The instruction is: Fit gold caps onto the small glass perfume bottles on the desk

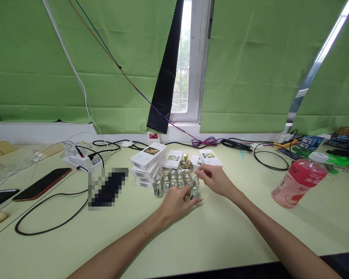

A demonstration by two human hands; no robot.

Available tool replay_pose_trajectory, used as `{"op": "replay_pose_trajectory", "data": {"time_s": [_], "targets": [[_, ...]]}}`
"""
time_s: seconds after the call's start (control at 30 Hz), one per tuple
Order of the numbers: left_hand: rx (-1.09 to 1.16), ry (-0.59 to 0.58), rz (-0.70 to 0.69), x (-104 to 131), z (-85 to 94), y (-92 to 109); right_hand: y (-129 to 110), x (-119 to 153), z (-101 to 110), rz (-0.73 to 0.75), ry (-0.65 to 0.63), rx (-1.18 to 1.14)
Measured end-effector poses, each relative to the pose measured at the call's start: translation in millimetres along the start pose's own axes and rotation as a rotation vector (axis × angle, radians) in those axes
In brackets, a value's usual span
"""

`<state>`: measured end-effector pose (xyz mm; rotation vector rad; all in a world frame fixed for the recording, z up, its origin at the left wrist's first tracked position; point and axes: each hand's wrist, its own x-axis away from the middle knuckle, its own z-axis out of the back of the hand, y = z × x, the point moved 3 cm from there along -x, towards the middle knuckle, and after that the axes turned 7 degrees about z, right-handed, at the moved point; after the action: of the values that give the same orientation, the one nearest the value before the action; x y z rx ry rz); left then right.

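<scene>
Several small clear glass bottles with shiny caps (173,177) stand close together in the middle of the table. At the right end of the group is another glass bottle (194,188), upright. My left hand (176,201) has its thumb and index finger around the lower part of that bottle. Beside its cap is my right hand (216,179), with fingers loosely bent and nothing visible in them. A rounder bottle with a gold cap (186,162) stands behind the row. White boxes with printed pictures (148,157) form a stack to the left.
More flat white boxes (173,159) lie behind the bottles, another white box (210,157) at right. A pink-labelled drink bottle (299,182) stands far right. Phones (43,184), a power strip (83,159) and black cables (49,233) lie on the left. Coiled cables (235,144) run along the back.
</scene>
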<state>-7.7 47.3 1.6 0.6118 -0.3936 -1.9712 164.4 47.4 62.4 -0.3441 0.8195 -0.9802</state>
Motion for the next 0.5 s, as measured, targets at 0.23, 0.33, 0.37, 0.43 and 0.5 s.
{"op": "replay_pose_trajectory", "data": {"time_s": [0.23, 0.33, 0.37, 0.43, 0.5], "targets": [[0.032, -0.013, 0.003, 1.0, -1.8, 0.8, -4.9, 1.7, 0.2, 0.082, -0.105, 0.06], [0.03, -0.055, -0.027, 2.2, -1.6, 3.6, -5.5, 2.2, 0.9, 0.073, -0.104, 0.094], [0.031, -0.073, -0.044, 2.9, -1.5, 4.9, -5.3, 2.2, 1.8, 0.068, -0.101, 0.11], [0.035, -0.109, -0.085, 4.4, -1.7, 7.5, -4.2, 1.7, 4.7, 0.051, -0.09, 0.149], [0.033, -0.134, -0.121, 5.9, -2.5, 9.1, -2.2, 1.1, 8.4, 0.029, -0.077, 0.189]]}}
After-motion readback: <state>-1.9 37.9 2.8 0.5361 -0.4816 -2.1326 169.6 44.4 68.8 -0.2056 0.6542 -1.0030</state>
